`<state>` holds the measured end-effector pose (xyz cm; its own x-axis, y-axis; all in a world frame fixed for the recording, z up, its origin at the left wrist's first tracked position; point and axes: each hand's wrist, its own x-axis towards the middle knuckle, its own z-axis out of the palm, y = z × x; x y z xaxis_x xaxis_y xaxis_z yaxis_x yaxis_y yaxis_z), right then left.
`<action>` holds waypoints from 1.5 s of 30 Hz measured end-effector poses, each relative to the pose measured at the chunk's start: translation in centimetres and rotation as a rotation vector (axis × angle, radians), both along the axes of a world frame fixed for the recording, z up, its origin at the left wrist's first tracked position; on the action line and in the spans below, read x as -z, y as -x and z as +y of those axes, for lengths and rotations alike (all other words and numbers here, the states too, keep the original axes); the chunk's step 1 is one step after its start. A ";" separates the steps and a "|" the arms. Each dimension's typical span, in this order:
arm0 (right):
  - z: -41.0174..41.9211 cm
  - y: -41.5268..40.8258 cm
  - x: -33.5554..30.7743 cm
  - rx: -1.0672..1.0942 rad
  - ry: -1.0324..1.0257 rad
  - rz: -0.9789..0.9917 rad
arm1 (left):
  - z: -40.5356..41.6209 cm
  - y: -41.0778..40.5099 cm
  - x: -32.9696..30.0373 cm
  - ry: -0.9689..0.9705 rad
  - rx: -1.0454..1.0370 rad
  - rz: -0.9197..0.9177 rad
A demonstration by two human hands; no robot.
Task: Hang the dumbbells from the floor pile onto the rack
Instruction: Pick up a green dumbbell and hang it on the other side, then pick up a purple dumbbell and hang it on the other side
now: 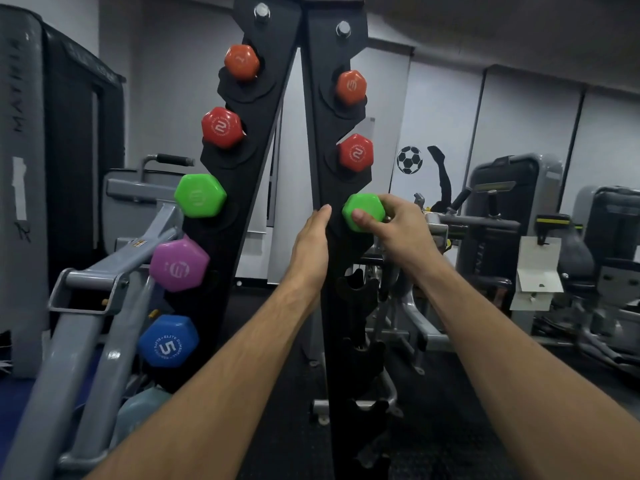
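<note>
Head view counts eight dumbbells on the black rack [294,98]: four red, two green, one purple [179,264], one blue [168,341]. Right hand [398,226] grips the right green dumbbell [362,211]; left hand [311,244] lies flat on the rack. Far heads are hidden.

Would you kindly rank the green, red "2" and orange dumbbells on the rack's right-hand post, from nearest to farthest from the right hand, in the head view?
1. Green dumbbell: gripped by the right hand, third slot down on the right post.
2. Red "2" dumbbell: one slot above the green.
3. Orange dumbbell: top slot, highest on that post.
</note>
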<state>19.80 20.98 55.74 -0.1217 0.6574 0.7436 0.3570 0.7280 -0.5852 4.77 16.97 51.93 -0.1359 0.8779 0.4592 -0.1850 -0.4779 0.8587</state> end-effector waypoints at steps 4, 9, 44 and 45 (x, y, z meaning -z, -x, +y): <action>-0.3 0.2 -0.2 0.099 -0.039 -0.098 | -0.1 0.0 0.3 -0.001 -0.004 -0.013; -0.7 0.3 -0.6 0.104 0.037 -0.101 | -0.5 0.2 0.5 -0.005 -0.014 0.013; -11.9 5.4 53.4 -0.233 1.045 -0.673 | -13.7 12.6 54.3 1.118 -0.035 0.547; -11.7 5.8 54.3 -0.277 1.119 -0.792 | -14.5 12.5 56.2 1.169 -0.020 0.559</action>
